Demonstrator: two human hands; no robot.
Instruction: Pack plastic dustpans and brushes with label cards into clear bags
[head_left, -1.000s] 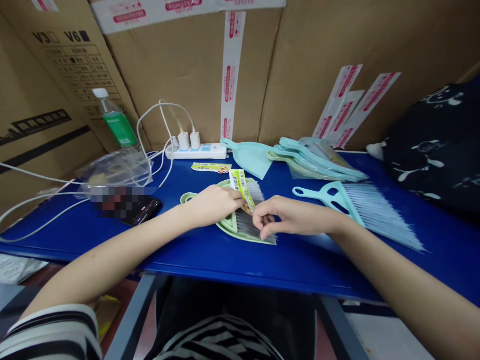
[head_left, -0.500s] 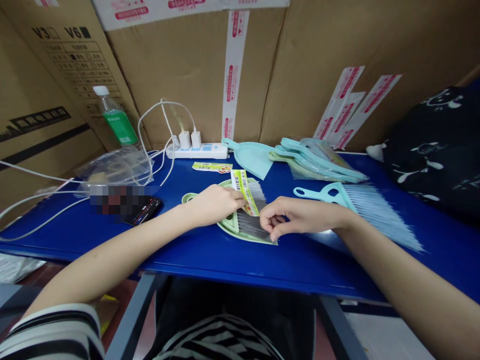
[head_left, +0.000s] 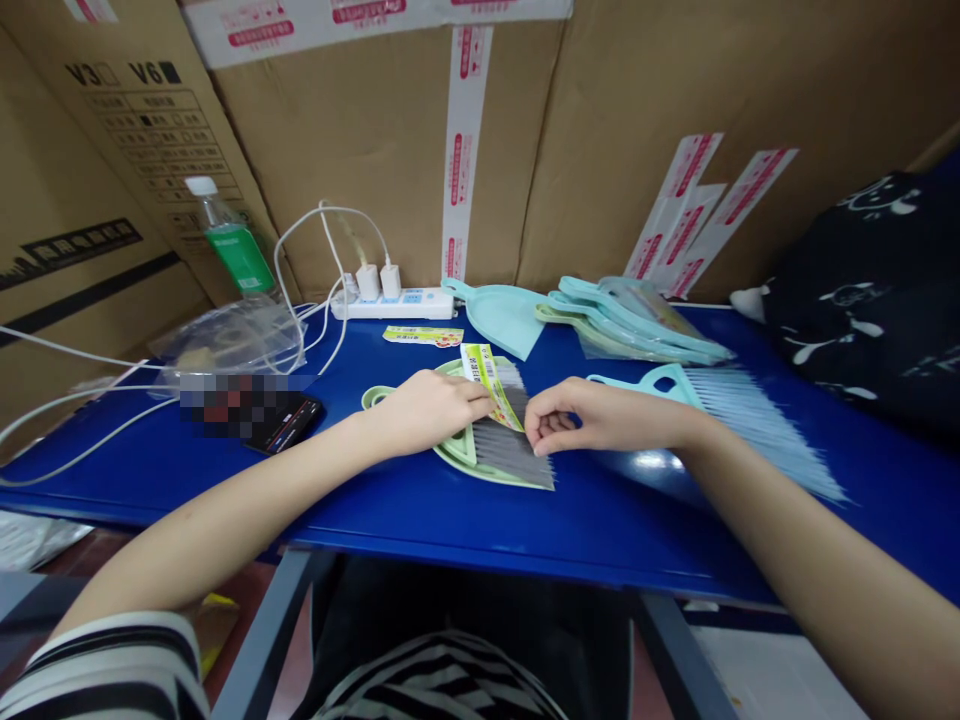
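A light green dustpan [head_left: 459,462] lies on the blue table with a small hand brush [head_left: 504,452] on top, its grey bristles pointing right. Across the brush slants a yellow-green and white label card [head_left: 491,385]. My left hand [head_left: 429,408] is closed over the brush, fingertips on the card; its palm hides the brush's handle end. By the card's lower end and the bristle tips, my right hand [head_left: 574,418] has its fingers curled into a pinch. Whatever is between those fingertips is too small to make out.
Right of my hands lies a light blue brush [head_left: 757,425]. Behind stand a blue dustpan [head_left: 504,315] and a pile of bagged dustpans [head_left: 637,325]. A second label card [head_left: 424,336], power strip [head_left: 405,303], phone [head_left: 283,422], clear plastic bag [head_left: 225,340] and bottle [head_left: 238,255] lie left.
My right hand has lifted slightly up and away from the bristles' lower corner, its fingers now curled closer together. My left hand stays in place on the card and brush.
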